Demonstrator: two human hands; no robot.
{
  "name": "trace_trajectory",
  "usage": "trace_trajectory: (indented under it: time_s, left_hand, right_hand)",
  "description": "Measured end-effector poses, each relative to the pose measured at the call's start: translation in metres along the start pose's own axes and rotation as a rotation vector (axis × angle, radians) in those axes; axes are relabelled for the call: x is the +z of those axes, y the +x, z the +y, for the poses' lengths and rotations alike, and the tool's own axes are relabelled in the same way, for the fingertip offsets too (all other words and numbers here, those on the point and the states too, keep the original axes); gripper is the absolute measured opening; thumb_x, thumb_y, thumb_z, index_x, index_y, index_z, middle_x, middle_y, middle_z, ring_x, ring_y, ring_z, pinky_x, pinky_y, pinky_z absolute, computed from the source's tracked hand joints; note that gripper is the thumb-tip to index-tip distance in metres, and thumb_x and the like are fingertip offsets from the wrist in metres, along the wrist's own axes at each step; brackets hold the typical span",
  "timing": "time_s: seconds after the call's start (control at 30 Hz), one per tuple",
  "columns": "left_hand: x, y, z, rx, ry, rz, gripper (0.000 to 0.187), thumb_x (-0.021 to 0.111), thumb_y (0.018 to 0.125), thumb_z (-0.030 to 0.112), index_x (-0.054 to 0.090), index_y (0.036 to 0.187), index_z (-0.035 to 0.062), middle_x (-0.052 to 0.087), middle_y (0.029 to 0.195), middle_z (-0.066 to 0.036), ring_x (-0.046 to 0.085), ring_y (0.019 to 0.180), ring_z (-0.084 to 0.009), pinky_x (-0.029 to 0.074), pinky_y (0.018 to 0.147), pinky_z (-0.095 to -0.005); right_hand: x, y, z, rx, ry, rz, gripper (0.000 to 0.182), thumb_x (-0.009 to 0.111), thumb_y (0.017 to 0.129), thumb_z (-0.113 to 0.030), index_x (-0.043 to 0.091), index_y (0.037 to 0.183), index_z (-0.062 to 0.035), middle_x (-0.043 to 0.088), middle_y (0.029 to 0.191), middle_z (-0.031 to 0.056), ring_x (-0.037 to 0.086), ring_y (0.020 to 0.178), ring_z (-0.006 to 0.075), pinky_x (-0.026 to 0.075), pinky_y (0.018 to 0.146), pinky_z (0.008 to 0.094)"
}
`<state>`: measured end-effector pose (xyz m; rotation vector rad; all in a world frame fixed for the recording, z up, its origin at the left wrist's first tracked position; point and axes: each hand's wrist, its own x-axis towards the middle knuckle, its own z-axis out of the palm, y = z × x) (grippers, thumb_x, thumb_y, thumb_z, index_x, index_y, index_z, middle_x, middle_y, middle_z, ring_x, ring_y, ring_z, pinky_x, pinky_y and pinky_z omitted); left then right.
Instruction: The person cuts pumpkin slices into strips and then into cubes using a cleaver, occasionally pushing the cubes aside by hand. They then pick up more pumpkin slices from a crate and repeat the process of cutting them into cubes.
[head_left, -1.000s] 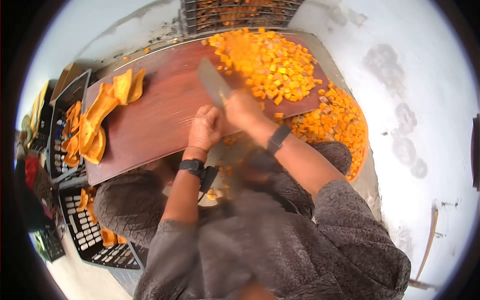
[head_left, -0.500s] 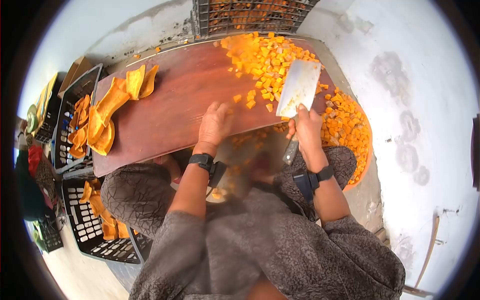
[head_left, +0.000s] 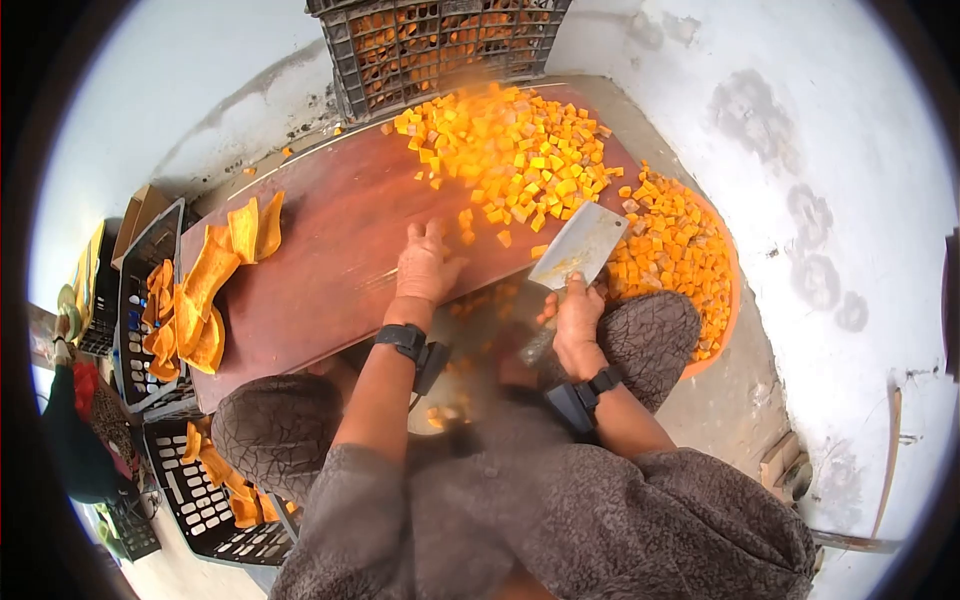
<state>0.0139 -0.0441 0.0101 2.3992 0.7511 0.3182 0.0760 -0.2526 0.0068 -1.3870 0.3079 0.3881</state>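
Note:
My right hand is closed round the handle of a broad cleaver. Its blade lies over the near right edge of the reddish-brown board, tilted up to the right. My left hand rests at the board's near edge, fingers apart and holding nothing. Just beyond it are a few orange pumpkin cubes. A large heap of pumpkin cubes covers the board's far right part. Curved pumpkin slabs lie at the left end, partly over the edge.
An orange tub full of cubes stands right of the board, beside my knee. Black crates with pumpkin pieces stand at the left, another crate behind the board. A white wall rises at the right. Another person's dark sleeve shows far left.
My right hand has drawn the cleaver back towards my body, its blade now lower over the board's edge. My left hand has barely moved, its thumb now plainly visible. The view has shifted slightly.

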Motion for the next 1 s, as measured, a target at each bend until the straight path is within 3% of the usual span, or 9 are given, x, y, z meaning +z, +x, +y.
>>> trace_trajectory:
  time_s: [0.17,0.23,0.47,0.57,0.7,0.77,1.0]
  left_hand:
    - [0.008,0.006,0.005,-0.004,-0.056,-0.035,0.075,0.084,0.067,0.022,0.049,0.132,0.0045,0.052,0.122,-0.019,0.060,0.106,-0.0378,0.052,0.090,-0.0435]
    - [0.014,0.004,0.003,0.059,-0.013,0.049,0.069,0.081,0.069,0.020,0.050,0.130,0.0082,0.050,0.118,-0.020,0.062,0.099,-0.0415,0.054,0.084,-0.0455]
    - [0.022,0.005,0.010,0.081,-0.049,0.075,0.070,0.081,0.069,0.020,0.049,0.130,0.0085,0.049,0.119,-0.020,0.061,0.100,-0.0428,0.053,0.085,-0.0469]
    - [0.021,0.006,0.015,0.037,-0.062,0.071,0.072,0.084,0.067,0.022,0.052,0.128,0.0021,0.051,0.122,-0.021,0.060,0.105,-0.0403,0.052,0.089,-0.0438]
    - [0.034,0.016,0.012,0.052,-0.090,0.091,0.068,0.082,0.068,0.016,0.053,0.128,0.0036,0.052,0.116,-0.019,0.063,0.091,-0.0351,0.053,0.082,-0.0418]
    - [0.043,0.020,0.012,0.084,-0.122,0.130,0.064,0.080,0.069,0.012,0.054,0.126,0.0027,0.053,0.110,-0.017,0.063,0.077,-0.0284,0.053,0.076,-0.0396]
    - [0.062,0.043,0.027,0.092,-0.187,0.093,0.062,0.079,0.070,0.010,0.054,0.126,0.0015,0.053,0.110,-0.016,0.064,0.079,-0.0276,0.053,0.076,-0.0389]
  right_hand:
    - [-0.001,-0.004,0.000,-0.016,0.101,0.074,0.026,0.043,0.102,-0.029,0.049,0.100,-0.0039,0.054,0.066,0.0084,0.048,0.047,0.0180,0.047,0.041,0.0355]
    - [-0.006,0.000,0.007,0.012,0.114,0.090,0.026,0.043,0.102,-0.029,0.049,0.100,-0.0042,0.054,0.066,0.0085,0.048,0.047,0.0181,0.048,0.041,0.0357]
    - [0.011,0.014,0.025,0.008,0.117,0.147,0.025,0.043,0.102,-0.028,0.049,0.100,-0.0036,0.053,0.065,0.0085,0.051,0.049,0.0190,0.048,0.040,0.0352]
    - [0.027,0.011,0.022,-0.043,0.156,0.152,0.025,0.043,0.102,-0.025,0.048,0.100,-0.0008,0.055,0.066,0.0093,0.052,0.049,0.0201,0.049,0.039,0.0356]
    - [0.042,0.023,0.023,-0.045,0.129,0.116,0.025,0.043,0.101,-0.023,0.046,0.100,0.0019,0.055,0.066,0.0109,0.053,0.045,0.0215,0.048,0.038,0.0370]
    - [0.050,0.023,0.014,-0.032,0.123,0.079,0.028,0.040,0.102,-0.023,0.047,0.097,0.0039,0.054,0.067,0.0117,0.054,0.048,0.0207,0.051,0.044,0.0348]
    - [0.067,0.042,0.000,-0.034,0.071,0.087,0.029,0.043,0.101,-0.022,0.048,0.093,0.0053,0.057,0.070,0.0142,0.059,0.051,0.0221,0.053,0.050,0.0347]
